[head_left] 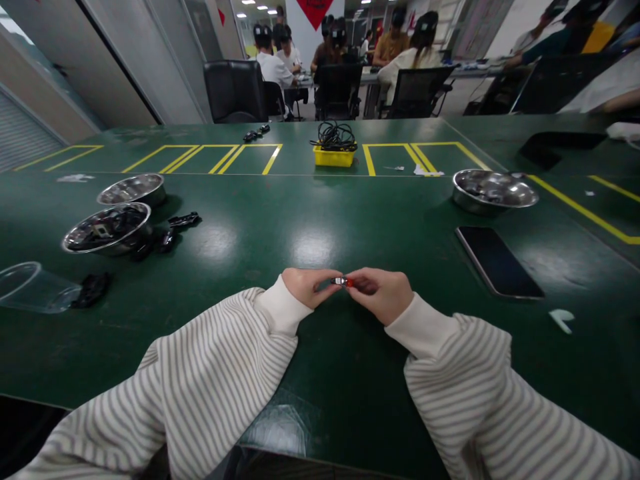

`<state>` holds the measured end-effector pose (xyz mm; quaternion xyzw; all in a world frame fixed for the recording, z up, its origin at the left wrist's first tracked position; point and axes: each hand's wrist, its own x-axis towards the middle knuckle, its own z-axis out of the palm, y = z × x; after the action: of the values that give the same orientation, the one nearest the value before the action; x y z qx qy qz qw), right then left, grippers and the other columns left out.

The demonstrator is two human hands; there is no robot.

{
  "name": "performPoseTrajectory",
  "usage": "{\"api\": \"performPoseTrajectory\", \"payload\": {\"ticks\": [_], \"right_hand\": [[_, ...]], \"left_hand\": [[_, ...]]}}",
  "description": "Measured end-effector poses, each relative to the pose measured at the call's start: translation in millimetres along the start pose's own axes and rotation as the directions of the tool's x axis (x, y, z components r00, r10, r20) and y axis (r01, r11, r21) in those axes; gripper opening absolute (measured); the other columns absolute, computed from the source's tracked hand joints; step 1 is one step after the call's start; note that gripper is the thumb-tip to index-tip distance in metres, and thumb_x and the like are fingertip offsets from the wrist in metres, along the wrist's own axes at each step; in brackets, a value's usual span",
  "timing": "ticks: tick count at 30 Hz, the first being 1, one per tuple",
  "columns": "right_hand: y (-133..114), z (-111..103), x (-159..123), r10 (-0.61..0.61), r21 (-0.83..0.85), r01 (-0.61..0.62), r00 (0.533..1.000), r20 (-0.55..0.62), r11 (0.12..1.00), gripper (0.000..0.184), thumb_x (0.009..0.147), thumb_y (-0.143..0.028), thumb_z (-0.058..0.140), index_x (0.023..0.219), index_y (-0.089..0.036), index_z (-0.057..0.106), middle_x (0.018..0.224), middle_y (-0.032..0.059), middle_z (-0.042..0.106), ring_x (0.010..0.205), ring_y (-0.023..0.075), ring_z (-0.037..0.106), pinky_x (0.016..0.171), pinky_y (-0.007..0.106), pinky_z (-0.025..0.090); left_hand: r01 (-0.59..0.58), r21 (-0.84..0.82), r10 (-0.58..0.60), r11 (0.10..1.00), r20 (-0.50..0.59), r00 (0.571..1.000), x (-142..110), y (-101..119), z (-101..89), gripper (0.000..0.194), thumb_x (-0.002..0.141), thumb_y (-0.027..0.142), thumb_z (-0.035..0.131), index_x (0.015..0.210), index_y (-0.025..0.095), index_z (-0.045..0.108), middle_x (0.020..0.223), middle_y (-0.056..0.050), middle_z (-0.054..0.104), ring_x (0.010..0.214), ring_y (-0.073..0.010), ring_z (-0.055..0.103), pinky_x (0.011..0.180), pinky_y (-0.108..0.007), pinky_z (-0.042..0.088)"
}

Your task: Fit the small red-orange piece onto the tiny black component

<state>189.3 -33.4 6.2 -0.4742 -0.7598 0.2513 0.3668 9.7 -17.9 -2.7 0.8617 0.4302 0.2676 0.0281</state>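
Note:
Between my two hands, above the green table (320,220), is a small black, silver and red part (342,281), too small to name. My left hand (306,285) pinches its dark left end between thumb and fingertips. At the red right end, my right hand (383,291) pinches in the same way. The fingertips of both hands almost meet and hide much of the part. Whether it is one piece or two joined pieces I cannot tell.
To the left stand two metal bowls (67,245), black parts (185,220) and a tipped clear plastic cup (35,290). On the right are a phone (500,261), a metal bowl (460,197) and a white piece (563,319). A yellow bin (334,157) holds black cables. People sit beyond.

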Motion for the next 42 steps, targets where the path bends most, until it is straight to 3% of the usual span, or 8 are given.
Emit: {"api": "performPoseTrajectory", "payload": {"ticks": [10,14,18,21,25,34,42], "right_hand": [[-1.4,-3.4,-2.6,-0.043,0.062,0.043,0.999,-0.001,0.997,0.022,0.071,-0.023,0.055,0.091,-0.019,0.063,0.078,0.0035,0.065,0.064,0.0133,0.061,0.059,0.025,0.052],[-0.4,-4.2,-2.6,-0.128,-0.074,0.122,0.989,-0.071,0.990,0.021,0.073,-0.019,0.053,0.091,-0.015,0.063,0.080,0.0057,0.065,0.063,0.0125,0.061,0.056,0.022,0.051],[1.5,-2.6,-3.1,-0.331,-0.304,0.296,0.941,-0.070,0.905,0.019,0.073,-0.016,0.052,0.088,-0.013,0.064,0.079,0.0074,0.066,0.067,0.0149,0.061,0.061,0.024,0.050],[0.7,-0.7,-3.1,-0.394,-0.371,0.349,0.918,-0.048,0.861,0.020,0.074,-0.014,0.050,0.089,-0.012,0.063,0.080,0.0085,0.066,0.070,0.0159,0.061,0.064,0.025,0.050],[-2.1,-0.1,-2.7,-0.397,-0.340,0.352,0.915,-0.070,0.872,0.020,0.075,-0.014,0.049,0.090,-0.011,0.062,0.081,0.0093,0.066,0.072,0.0155,0.061,0.065,0.025,0.050],[-2.4,-7.0,-2.0,-0.259,-0.120,0.247,0.960,-0.104,0.962,0.016,0.073,-0.017,0.053,0.085,-0.018,0.063,0.078,0.0041,0.066,0.065,0.0122,0.061,0.060,0.022,0.051],[2.5,-2.9,-1.8,-0.312,-0.119,0.299,0.944,-0.104,0.947,0.017,0.073,-0.016,0.054,0.087,-0.019,0.064,0.079,0.0042,0.066,0.069,0.0128,0.061,0.063,0.024,0.051]], "left_hand": [[-0.010,0.024,0.012,1.000,-0.115,0.993,-1.0,-0.4,-0.4,0.025,0.073,0.037,0.049,0.086,0.023,0.065,0.048,0.004,0.058,0.039,-0.0038,0.048,0.038,-0.016,0.028],[-0.044,0.023,0.047,0.999,-0.155,0.987,-1.0,0.0,-0.6,0.024,0.073,0.037,0.049,0.085,0.022,0.065,0.049,0.004,0.060,0.038,-0.0033,0.049,0.037,-0.015,0.028],[-0.070,0.043,0.077,0.997,-0.175,0.982,-1.0,0.8,-0.6,0.023,0.072,0.035,0.050,0.084,0.022,0.065,0.050,0.004,0.060,0.037,-0.0031,0.049,0.036,-0.015,0.028],[-0.085,0.056,0.094,0.995,-0.175,0.980,-1.2,1.2,0.0,0.022,0.072,0.035,0.051,0.084,0.022,0.065,0.050,0.004,0.060,0.038,-0.0034,0.049,0.036,-0.015,0.027],[-0.084,0.042,0.090,0.996,-0.170,0.981,-1.6,1.1,0.4,0.023,0.072,0.035,0.051,0.085,0.022,0.065,0.049,0.005,0.060,0.038,-0.0032,0.049,0.037,-0.014,0.029],[-0.018,-0.030,0.013,0.999,-0.167,0.986,-0.5,3.8,-3.6,0.023,0.070,0.035,0.053,0.082,0.020,0.065,0.045,0.004,0.056,0.035,-0.0019,0.044,0.035,-0.014,0.024],[-0.045,-0.029,0.040,0.999,-0.157,0.987,0.1,4.1,-3.1,0.023,0.070,0.035,0.054,0.081,0.019,0.066,0.042,0.005,0.054,0.034,-0.0019,0.042,0.035,-0.014,0.024]]}}
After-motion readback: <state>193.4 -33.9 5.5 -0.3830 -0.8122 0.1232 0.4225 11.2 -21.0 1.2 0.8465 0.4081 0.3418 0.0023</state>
